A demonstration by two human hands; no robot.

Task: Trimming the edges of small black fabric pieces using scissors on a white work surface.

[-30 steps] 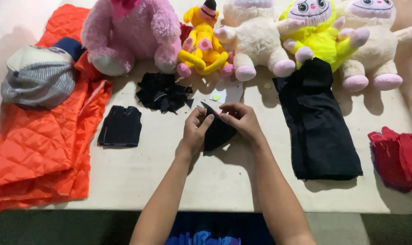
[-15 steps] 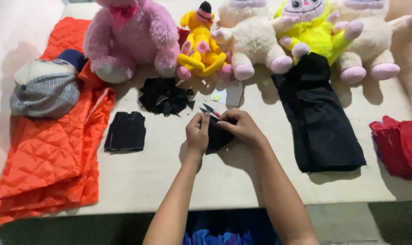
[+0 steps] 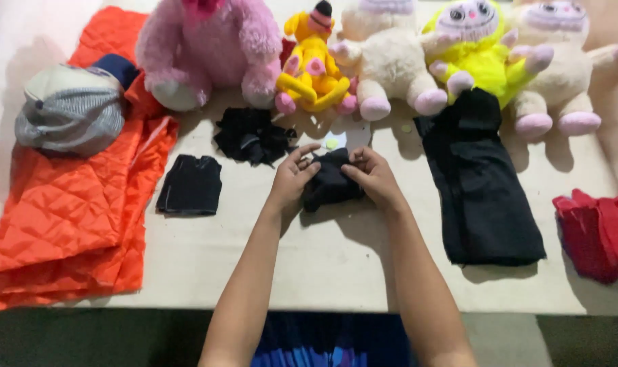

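1. Pale and matte, the tabletop [image 3: 336, 272] runs across the whole view, with a row of plush toys along its far edge and cloth pieces spread over it.

2. Both hands meet at the middle of the tabletop on a small black cloth piece [image 3: 331, 182]. It lies directly between them, just ahead of the person's body.

3. The left hand [image 3: 292, 178] pinches the cloth's left side, thumb and fingers closed on the fabric. The right hand [image 3: 371, 175] grips its upper right edge in the same pinching way. Neither hand is free.

4. The cloth is bunched, so its shape is hard to read; its longer run seems to go from near-left to far-right, roughly across the line between the two hands. Both hands are touching it, so neither is nearer.

5. Just beyond the left hand sits a crumpled heap of black scraps [image 3: 251, 136]. Further left, apart from the hands, lies a flat black cut piece [image 3: 190, 185].

6. To the right of the right hand, near but not touching, lies a long folded black fabric [image 3: 482, 194], its long axis running away from the person.

7. At the left edge lie an orange quilted fabric [image 3: 71, 204] and a grey cap [image 3: 67, 109]; red cloth [image 3: 598, 231] lies at the right edge.

8. A pink plush [image 3: 203, 51] and a yellow plush [image 3: 316, 64] stand well behind the hands.
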